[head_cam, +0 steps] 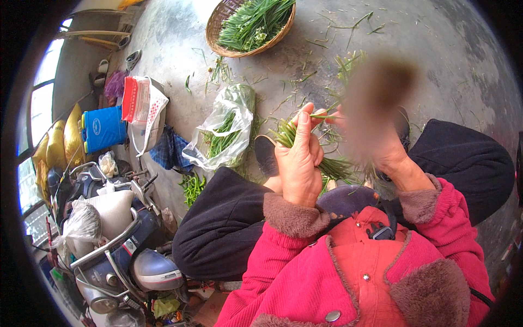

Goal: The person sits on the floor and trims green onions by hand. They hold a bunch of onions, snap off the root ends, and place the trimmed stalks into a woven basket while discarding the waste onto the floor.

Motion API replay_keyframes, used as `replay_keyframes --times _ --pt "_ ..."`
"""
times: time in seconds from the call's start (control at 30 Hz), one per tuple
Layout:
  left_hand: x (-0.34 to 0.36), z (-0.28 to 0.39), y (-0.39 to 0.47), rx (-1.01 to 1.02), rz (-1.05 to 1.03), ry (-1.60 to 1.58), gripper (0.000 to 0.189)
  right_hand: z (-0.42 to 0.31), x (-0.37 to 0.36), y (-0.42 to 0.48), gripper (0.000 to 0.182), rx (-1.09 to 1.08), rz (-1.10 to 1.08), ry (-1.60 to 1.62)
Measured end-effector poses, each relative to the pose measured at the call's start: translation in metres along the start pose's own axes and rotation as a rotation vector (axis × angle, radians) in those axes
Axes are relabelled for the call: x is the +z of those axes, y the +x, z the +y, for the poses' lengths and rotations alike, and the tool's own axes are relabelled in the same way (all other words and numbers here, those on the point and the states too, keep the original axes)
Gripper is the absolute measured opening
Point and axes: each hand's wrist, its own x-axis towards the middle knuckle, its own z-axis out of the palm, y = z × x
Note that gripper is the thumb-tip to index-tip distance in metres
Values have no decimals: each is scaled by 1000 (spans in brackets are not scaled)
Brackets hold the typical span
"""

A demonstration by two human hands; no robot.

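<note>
My left hand [300, 159] is closed around a bundle of green stalks [286, 133], probably flowering chives. Cut pale ends stick out past the thumb, and the dark green lengths [335, 168] hang out below the palm. A thin stalk [325, 117] spans from the left fingertips to the fingertips of my right hand [388, 151]. A brown blur covers most of that hand, so its grip is only partly seen. More stalks with pale tips [349, 63] show beside the blur. Between my knees, under my wrists, is a dark rounded basin-like thing [347, 198].
A wicker basket [286, 30] of green stalks with white buds stands ahead. Left of my hands lie a clear plastic bag [222, 135] of stalks and green chili peppers [193, 188]. Farther left are a blue container [105, 128], a white-and-red bag [145, 110] and a loaded motorbike [143, 218].
</note>
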Motion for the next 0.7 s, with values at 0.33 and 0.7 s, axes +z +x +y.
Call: replay_keyframes --times 0.33,0.7 --pt "-2 4 -1 -34 -88 6 26 -7 -1 1 15 -13 47 -66" --pt "-1 7 0 -86 -79 40 31 -4 3 5 14 -223 65 -34"
